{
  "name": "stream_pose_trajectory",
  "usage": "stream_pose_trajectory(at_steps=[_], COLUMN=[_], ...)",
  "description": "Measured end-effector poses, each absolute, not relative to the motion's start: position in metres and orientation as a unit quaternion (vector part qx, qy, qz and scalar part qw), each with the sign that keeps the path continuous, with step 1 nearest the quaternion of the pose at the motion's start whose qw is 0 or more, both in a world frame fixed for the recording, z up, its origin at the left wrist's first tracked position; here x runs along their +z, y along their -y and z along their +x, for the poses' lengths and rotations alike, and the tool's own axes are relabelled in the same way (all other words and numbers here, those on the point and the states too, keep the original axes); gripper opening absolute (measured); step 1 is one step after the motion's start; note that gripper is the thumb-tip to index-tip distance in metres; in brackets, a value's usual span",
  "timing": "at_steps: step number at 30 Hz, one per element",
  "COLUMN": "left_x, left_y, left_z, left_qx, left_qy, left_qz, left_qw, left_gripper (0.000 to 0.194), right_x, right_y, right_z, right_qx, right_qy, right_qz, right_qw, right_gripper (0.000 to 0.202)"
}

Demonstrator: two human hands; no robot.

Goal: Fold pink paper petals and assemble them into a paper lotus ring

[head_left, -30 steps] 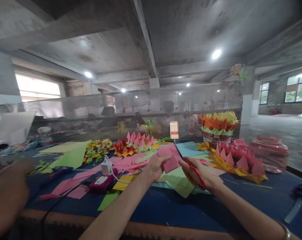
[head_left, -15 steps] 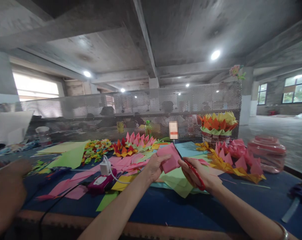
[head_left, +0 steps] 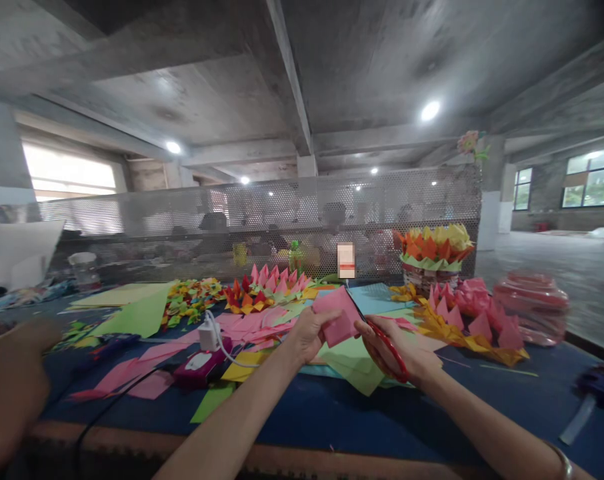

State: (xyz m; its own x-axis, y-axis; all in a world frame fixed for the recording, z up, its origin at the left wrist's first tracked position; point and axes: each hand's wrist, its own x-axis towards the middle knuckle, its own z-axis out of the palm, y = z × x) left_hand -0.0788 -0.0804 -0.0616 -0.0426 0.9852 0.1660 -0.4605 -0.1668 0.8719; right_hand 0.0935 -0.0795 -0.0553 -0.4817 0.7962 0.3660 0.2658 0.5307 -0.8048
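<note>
My left hand [head_left: 311, 333] pinches a piece of pink paper [head_left: 338, 313] by its left side, held up over the table. In my right hand [head_left: 395, 343] is a pair of scissors with red handles [head_left: 396, 363], the fingers wrapped round them. Their dark blades lie along the paper's right edge; whether they are parted I cannot make out. Below both hands is a stack of light green paper [head_left: 355, 363]. Pink paper strips [head_left: 252, 325] lie to the left, beyond my left forearm.
A purple power socket [head_left: 199, 365] with a white plug stands left of my forearm. Folded paper petals [head_left: 452, 313] and a clear pink jar [head_left: 531, 310] are at the right, near a blue glue gun [head_left: 599, 387]. Another person's arm [head_left: 17, 393] reaches in at the far left.
The view has shifted very slightly. My hands, the pink paper and the scissors keep almost the same places. The other person's arm at the left has moved a little.
</note>
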Motion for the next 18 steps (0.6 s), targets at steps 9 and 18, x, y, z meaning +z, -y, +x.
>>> stream_pose_trajectory(at_steps=[9,18], left_x=[-0.061,-0.064], left_y=[0.079,0.082], left_z=[-0.081,-0.078], left_qx=[0.632,0.620], left_qy=[-0.321,-0.324], left_qz=[0.439,0.456], left_qw=[0.552,0.550], left_gripper=[0.028,0.023], right_x=[-0.061,-0.050], right_y=[0.076,0.087], right_z=[0.092,0.093], right_qx=[0.371,0.368], right_qy=[0.783,0.785], right_qz=[-0.337,-0.351], right_qw=[0.369,0.354], right_gripper=[0.034,0.038])
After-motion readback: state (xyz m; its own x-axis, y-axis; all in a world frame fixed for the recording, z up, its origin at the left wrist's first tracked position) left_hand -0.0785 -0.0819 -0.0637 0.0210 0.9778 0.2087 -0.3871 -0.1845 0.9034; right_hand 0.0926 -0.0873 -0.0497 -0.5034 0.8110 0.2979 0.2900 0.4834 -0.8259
